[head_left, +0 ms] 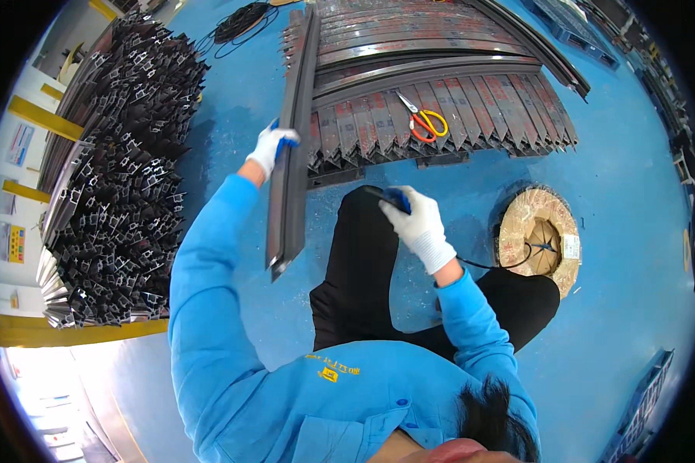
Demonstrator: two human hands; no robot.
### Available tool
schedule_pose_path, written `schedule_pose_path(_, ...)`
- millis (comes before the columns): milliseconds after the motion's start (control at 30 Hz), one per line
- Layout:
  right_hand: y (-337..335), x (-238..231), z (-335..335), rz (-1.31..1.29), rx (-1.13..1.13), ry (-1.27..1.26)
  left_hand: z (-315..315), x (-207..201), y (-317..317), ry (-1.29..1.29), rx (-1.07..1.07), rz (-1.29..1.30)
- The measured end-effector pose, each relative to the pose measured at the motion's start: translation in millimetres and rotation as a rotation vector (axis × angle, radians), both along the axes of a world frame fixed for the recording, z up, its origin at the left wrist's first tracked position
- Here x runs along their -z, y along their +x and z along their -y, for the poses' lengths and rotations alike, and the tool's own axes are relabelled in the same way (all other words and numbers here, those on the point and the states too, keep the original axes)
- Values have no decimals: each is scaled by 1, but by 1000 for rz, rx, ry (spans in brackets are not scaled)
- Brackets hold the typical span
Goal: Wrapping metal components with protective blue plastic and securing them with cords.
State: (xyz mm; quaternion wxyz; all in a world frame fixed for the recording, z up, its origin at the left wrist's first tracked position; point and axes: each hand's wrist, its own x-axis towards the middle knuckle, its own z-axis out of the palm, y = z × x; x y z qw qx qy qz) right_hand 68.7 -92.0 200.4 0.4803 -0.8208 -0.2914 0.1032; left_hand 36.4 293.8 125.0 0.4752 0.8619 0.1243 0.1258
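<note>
My left hand (272, 148), in a white glove with blue on the palm side, is closed around a long dark metal profile (288, 185). The profile tilts toward me, its near end with a slanted cut hanging over the floor and its far part over the stack. My right hand (417, 220), gloved the same way, is closed near my knee with a thin black strip (475, 264) in it. That strip runs behind my wrist to a wrapped coil (510, 231) on the floor at right. My fingers partly hide the strip's held end.
Ahead lies a stack of dark profiles (440, 108) with pointed, mitred ends. Scissors with red and yellow handles (425, 123) rest on it. A tall pile of profiles (123, 201) stands at left beside yellow bars (46, 118). Black cable (243, 23) lies at the back; a blue pallet (571, 27) is at far right.
</note>
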Motion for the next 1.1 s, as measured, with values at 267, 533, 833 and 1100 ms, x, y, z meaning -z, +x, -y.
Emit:
schedule_pose_path(267, 76, 22, -28, 413, 49, 42, 66, -31, -135, -195, -366, -145)
schedule_pose_path(533, 181, -37, -86, 1016, 182, -325, 94, -78, -195, 294, -39, -142)
schedule_pose_path(833, 254, -74, 9, 1493, -219, -698, 64, -114, -167, 575, 290, 5)
schedule_pose_path(1100, 178, -45, 63, 1179, -79, -529, -50, -99, -48, 1253, 18, -110)
